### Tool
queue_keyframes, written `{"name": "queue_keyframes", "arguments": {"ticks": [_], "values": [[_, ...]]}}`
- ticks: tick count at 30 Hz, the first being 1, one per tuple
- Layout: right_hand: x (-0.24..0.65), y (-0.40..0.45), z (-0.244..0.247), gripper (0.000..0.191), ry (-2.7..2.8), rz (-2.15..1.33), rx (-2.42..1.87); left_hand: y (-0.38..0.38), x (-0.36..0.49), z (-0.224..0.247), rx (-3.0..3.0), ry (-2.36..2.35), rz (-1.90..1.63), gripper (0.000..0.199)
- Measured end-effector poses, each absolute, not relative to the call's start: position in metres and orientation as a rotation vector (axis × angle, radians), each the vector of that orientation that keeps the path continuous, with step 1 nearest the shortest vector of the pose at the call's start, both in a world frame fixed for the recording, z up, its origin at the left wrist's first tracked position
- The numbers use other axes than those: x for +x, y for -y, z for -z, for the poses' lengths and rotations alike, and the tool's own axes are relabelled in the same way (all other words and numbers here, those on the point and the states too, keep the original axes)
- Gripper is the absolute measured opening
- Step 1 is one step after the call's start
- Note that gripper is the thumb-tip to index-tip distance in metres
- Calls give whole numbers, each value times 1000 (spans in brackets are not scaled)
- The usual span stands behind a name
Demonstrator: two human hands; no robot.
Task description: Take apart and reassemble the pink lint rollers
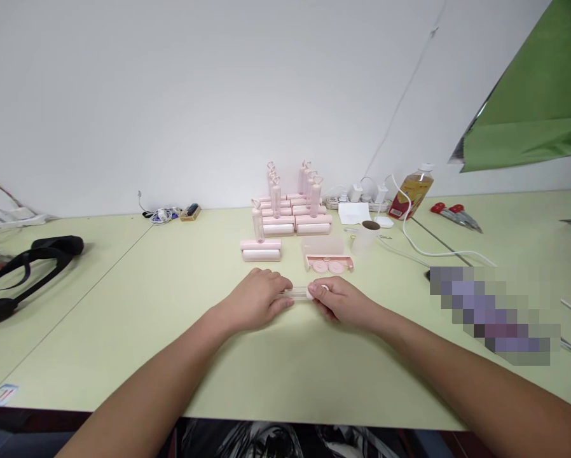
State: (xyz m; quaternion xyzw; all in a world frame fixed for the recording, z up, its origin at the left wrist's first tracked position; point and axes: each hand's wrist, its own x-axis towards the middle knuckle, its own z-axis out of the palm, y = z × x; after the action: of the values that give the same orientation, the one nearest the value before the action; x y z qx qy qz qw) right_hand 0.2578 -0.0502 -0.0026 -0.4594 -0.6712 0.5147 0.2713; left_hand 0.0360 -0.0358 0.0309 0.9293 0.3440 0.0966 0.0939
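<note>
A clear tube [297, 292] lies level between my hands, low over the table. My left hand [259, 299] is closed around its left end, which the fingers hide. The thumb and fingers of my right hand [340, 299] pinch the pale cap [310, 291] at the other end. Just beyond my hands is an open pink case [329, 263] with two round parts inside. To its left sits a pink and white case [261, 250], with a pink capped tube [258, 224] upright behind it.
Several pink cases [313, 224] and upright tubes [315, 196] stand in rows farther back. On the right are a translucent cup [362, 242], a drink bottle [412, 191], a white cable [438, 253] and red-handled tools [457, 216]. A black strap-like object [37, 273] lies left.
</note>
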Motion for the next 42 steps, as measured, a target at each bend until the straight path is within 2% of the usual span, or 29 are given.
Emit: {"name": "queue_keyframes", "arguments": {"ticks": [5, 10, 20, 26, 29, 34, 38, 42], "values": [[251, 57, 8, 54, 1813, -1422, -1157, 51, 57, -25, 2813, -1133, -215, 36], [252, 59, 5, 54, 1858, -1396, -1066, 57, 59, -24, 2735, -1141, -282, 35], [255, 52, 13, 53, 1811, -1553, -921, 55, 54, -29, 2224, -1037, -426, 36], [259, 51, 5, 54, 1789, -1666, -842, 54, 50, -41, 2064, -966, -301, 37], [268, 49, -7, 52, 1577, -1644, -771, 44, 38, -42, 1928, -862, -273, 36], [268, 46, -8, 47, 1300, -1748, -766, 31, 26, -37, 1920, -872, -670, 22], [260, 46, 2, 41, 1234, -1874, -862, 37, 32, -30, 2198, -822, -1047, 24], [264, 42, -1, 34, 1070, -1809, -914, 43, 38, -22, 2213, -764, -1225, 22]]}}
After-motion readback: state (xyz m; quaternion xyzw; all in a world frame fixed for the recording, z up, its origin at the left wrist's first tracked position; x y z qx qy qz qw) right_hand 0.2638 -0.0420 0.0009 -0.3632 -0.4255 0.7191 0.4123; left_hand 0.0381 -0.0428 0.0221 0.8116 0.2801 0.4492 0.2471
